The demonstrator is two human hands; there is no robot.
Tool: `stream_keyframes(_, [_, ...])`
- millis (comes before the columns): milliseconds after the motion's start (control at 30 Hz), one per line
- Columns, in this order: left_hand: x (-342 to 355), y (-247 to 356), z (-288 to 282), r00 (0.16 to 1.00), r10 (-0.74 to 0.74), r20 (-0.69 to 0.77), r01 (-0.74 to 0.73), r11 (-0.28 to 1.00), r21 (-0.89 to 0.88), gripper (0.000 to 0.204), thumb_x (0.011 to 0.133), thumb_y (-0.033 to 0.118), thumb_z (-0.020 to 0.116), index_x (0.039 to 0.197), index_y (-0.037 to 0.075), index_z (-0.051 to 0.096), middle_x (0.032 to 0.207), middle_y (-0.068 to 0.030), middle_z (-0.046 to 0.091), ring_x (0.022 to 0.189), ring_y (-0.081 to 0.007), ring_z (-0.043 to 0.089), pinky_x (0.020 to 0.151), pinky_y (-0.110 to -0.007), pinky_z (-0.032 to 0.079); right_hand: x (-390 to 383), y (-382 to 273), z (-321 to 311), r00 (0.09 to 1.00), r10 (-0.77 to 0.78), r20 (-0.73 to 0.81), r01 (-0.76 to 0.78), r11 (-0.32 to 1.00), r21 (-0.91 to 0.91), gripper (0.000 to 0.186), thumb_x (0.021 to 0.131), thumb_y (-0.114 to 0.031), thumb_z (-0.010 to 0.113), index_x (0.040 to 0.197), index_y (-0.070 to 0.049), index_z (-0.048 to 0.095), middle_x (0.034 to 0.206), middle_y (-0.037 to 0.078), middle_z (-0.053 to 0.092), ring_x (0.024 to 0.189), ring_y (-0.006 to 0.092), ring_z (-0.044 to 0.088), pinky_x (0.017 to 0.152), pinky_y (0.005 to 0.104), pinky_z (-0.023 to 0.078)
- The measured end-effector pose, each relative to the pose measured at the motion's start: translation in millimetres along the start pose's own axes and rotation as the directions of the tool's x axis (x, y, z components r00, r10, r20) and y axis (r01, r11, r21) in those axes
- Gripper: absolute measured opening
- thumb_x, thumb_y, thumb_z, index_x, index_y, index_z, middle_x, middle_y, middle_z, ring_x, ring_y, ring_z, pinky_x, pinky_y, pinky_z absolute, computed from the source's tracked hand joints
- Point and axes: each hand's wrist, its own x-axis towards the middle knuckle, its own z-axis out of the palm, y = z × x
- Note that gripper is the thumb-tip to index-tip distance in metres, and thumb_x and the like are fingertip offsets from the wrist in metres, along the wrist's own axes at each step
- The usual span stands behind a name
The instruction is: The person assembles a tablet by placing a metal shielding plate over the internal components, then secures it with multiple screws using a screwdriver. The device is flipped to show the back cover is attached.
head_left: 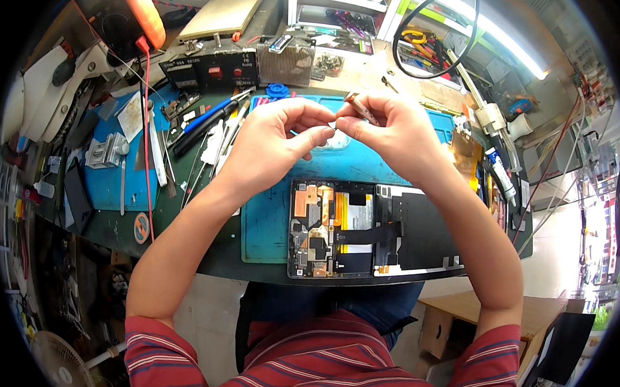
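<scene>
Above the blue work mat (265, 219), my left hand (274, 138) and my right hand (394, 131) meet fingertip to fingertip. Between them is a tiny whitish piece (333, 125), pinched by the left thumb and fingers and touched by the right fingertips. A slim brown and white item (363, 110) is gripped in the right fingers; its kind is hard to make out. Nearer to me lies an opened phone or tablet (425, 228), its circuit board (315, 228) and white battery (357, 212) showing. A black flat cable (370, 234) spans its two halves.
Pens and thin tools (203, 125) lie left of my left hand. Behind stand a black instrument box (218, 73) and a finned metal block (284, 64). A white tube (500, 174) lies at the right. A red cable (148, 133) hangs down on the left.
</scene>
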Motion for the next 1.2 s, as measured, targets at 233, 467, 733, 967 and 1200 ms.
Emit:
stream_keyframes(233, [-63,20,18,0.999,-0.014,-0.051,0.011,0.998,-0.057,0.035,0.098,0.004,0.072,0.133,0.002,0.068,0.099,-0.0033,0.077,0.089,-0.0099,0.072,0.075,-0.026,0.056,-59,-53,14,0.995,0.098,0.02,-0.097,0.994,-0.051,0.013,0.096,-0.011,0.078,0.102,0.001,0.077,0.076,0.0,0.065,0.066,0.004,0.047,0.059,0.0265,0.043])
stream_keyframes(467, [-146,12,35,0.962,0.262,-0.079,-0.218,0.909,0.356,0.048,0.085,0.003,0.086,0.13,0.008,0.07,0.105,-0.0084,0.077,0.088,-0.0237,0.072,0.075,-0.035,0.057,-106,-61,29,0.96,0.13,0.249,-0.102,0.987,-0.125,0.017,0.091,-0.015,0.078,0.101,-0.002,0.076,0.084,0.019,0.074,0.08,0.0365,0.074,0.071,0.0445,0.057])
stream_keyframes(733, [-179,-11,41,0.885,0.458,0.079,-0.401,0.667,0.628,0.041,0.076,0.008,0.088,0.115,0.01,0.078,0.113,0.0002,0.071,0.102,-0.0216,0.066,0.086,-0.038,0.05,-123,-45,39,0.956,0.145,0.255,-0.087,0.97,-0.225,0.015,0.092,-0.017,0.076,0.098,-0.003,0.076,0.082,0.02,0.074,0.079,0.039,0.074,0.07,0.0473,0.057])
stream_keyframes(967, [-178,-15,42,0.871,0.48,0.104,-0.415,0.606,0.678,0.039,0.079,0.011,0.087,0.117,0.012,0.079,0.113,0.0014,0.069,0.102,-0.0205,0.063,0.087,-0.038,0.049,-127,-43,44,0.966,0.118,0.23,-0.045,0.953,-0.301,0.015,0.09,-0.015,0.081,0.096,-0.004,0.074,0.081,0.014,0.073,0.072,0.0323,0.073,0.065,0.0388,0.057])
stream_keyframes(1200, [-178,-18,44,0.861,0.495,0.118,-0.423,0.569,0.705,0.039,0.079,0.013,0.087,0.118,0.012,0.079,0.114,0.0018,0.068,0.103,-0.0204,0.062,0.087,-0.038,0.049,-127,-46,46,0.971,0.099,0.218,-0.028,0.952,-0.306,0.014,0.092,-0.018,0.077,0.096,-0.004,0.076,0.079,0.018,0.073,0.074,0.0371,0.073,0.067,0.0452,0.058])
